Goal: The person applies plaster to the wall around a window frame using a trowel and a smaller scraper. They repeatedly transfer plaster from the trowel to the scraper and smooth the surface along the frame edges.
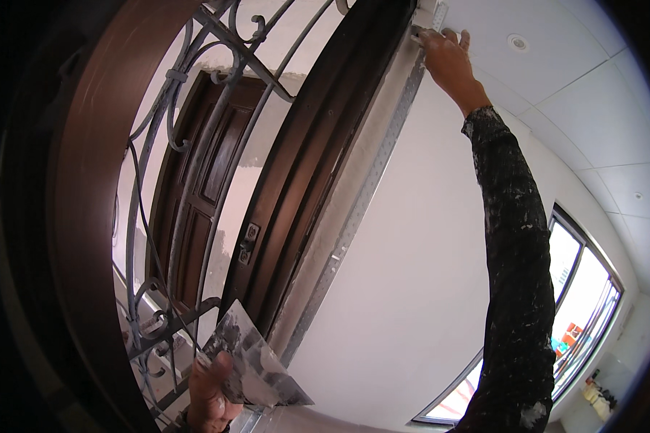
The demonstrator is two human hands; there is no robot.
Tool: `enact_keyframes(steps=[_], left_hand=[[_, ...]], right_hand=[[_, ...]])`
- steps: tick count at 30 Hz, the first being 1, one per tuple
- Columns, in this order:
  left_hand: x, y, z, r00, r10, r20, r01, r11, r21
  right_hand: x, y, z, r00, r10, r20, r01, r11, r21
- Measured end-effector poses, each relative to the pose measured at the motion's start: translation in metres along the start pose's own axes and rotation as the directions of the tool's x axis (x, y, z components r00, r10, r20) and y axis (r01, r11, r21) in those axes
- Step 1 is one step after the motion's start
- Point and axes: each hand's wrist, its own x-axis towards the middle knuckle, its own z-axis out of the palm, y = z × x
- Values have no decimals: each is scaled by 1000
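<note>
My left hand (pixel 211 390) grips a metal plastering blade (pixel 267 364) smeared with grey and white compound, low in the view beside the dark wooden door frame (pixel 307 173). My right hand (pixel 448 61), at the end of a paint-spotted dark sleeve, is raised to the top of the frame's plastered edge, fingers bent round something small that I cannot make out. A perforated metal corner strip (pixel 361 209) runs down that edge, next to a bare strip of plaster (pixel 318 245) and the white wall (pixel 419 238).
A scrolled iron grille (pixel 227 94) stands at the left, with a brown panelled door (pixel 202 195) behind it and a wide brown wooden edge (pixel 87 216) nearer. White ceiling panels (pixel 570 94) are overhead. A bright window (pixel 585 303) and assorted small items (pixel 603 397) are at the right.
</note>
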Motion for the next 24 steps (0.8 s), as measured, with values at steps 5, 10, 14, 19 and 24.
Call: enact_keyframes(steps=[5, 10, 14, 19, 24], left_hand=[[0, 3, 2, 1000, -5, 14, 5, 1000, -5], [-2, 5, 0, 999, -5, 33, 5, 1000, -5], [-4, 7, 2, 1000, 5, 23, -5, 1000, 1], [-5, 9, 3, 1000, -11, 23, 11, 1000, -23], [-6, 11, 4, 1000, -25, -2, 25, 999, -35]], right_hand=[[-12, -11, -10, 1000, -23, 4, 24, 999, -42], [-29, -25, -19, 999, -35, 8, 35, 999, -36], [-49, -43, -31, 999, -36, -20, 37, 999, 36], [-80, -66, -69, 999, -37, -35, 41, 991, 131], [-68, -32, -87, 993, 68, -92, -49, 979, 197]])
